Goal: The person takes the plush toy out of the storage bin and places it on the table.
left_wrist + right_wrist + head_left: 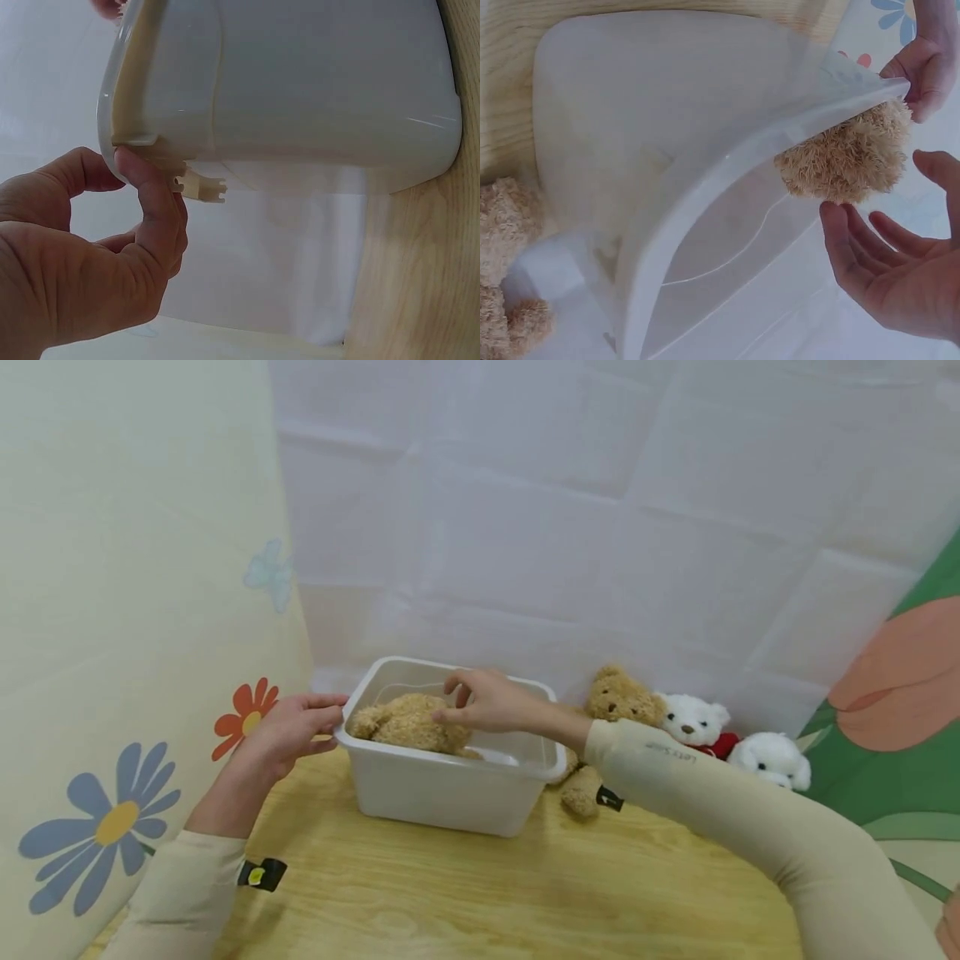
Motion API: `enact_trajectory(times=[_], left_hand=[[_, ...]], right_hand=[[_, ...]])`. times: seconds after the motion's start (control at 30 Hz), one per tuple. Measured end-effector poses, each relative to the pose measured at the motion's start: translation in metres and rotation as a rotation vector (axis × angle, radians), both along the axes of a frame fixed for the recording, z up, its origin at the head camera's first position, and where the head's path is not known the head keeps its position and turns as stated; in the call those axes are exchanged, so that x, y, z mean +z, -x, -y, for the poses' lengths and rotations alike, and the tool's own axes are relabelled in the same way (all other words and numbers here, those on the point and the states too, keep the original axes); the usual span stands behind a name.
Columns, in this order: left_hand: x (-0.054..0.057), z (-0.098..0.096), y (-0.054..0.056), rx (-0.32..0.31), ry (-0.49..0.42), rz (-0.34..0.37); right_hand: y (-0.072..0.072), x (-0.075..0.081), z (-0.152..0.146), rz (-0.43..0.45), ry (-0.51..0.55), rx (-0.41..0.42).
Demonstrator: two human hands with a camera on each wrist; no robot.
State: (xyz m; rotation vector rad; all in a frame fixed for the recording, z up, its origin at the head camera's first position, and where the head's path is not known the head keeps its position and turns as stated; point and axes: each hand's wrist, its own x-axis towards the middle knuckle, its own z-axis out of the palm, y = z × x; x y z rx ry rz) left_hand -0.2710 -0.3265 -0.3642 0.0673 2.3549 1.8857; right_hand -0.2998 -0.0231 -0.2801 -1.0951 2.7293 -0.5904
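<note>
A white plastic bin (450,793) stands on the wooden table, with a curly brown plush toy (412,724) lying inside near its left end. With thumb and fingers, my left hand (288,731) pinches the bin's rim at the left end; the left wrist view shows this grip on the rim (106,112) closely. Over the bin, my right hand (491,697) is at the plush, its fingers loosely bent and thumb apart. In the right wrist view its fingertips are right at the edge of the fur (855,161). Most of the plush is hidden by the bin wall.
Right of the bin sit a brown teddy bear (618,695), a white bear (693,718) with red clothing and a white plush dog (772,760), partly behind my right sleeve. White sheeting (525,527) hangs behind; a flower-patterned panel (150,610) stands at left.
</note>
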Motion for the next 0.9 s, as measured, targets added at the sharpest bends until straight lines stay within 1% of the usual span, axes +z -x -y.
enact_trajectory(times=[0.1,0.23,0.4,0.5,0.57,0.63,0.7,0.8,0.9], left_hand=[[0.0,0.001,0.002,0.005,0.008,-0.002],[-0.003,0.003,0.005,0.0,0.008,-0.019],[-0.006,0.005,0.009,0.006,0.008,-0.028],[-0.008,0.005,0.008,0.016,0.01,-0.024],[-0.009,0.004,0.007,0.016,0.01,-0.023],[-0.009,0.003,0.007,0.017,0.011,-0.026],[-0.009,0.003,0.007,0.021,0.013,-0.028],[-0.008,0.002,0.007,0.026,0.012,-0.032],[-0.007,0.002,0.007,0.025,0.006,-0.033]], right_hand=[[0.0,0.0,-0.004,-0.038,-0.053,-0.005],[0.001,-0.009,-0.008,-0.074,-0.081,0.018],[0.004,-0.025,-0.012,-0.083,-0.012,0.056],[0.003,-0.036,-0.015,-0.058,0.019,0.049],[0.003,-0.042,-0.019,-0.027,0.042,0.041],[0.003,-0.045,-0.023,0.009,0.08,0.034],[0.006,-0.046,-0.027,0.025,0.109,0.025],[0.012,-0.046,-0.033,0.007,0.108,0.012],[0.02,-0.046,-0.04,-0.057,0.064,-0.03]])
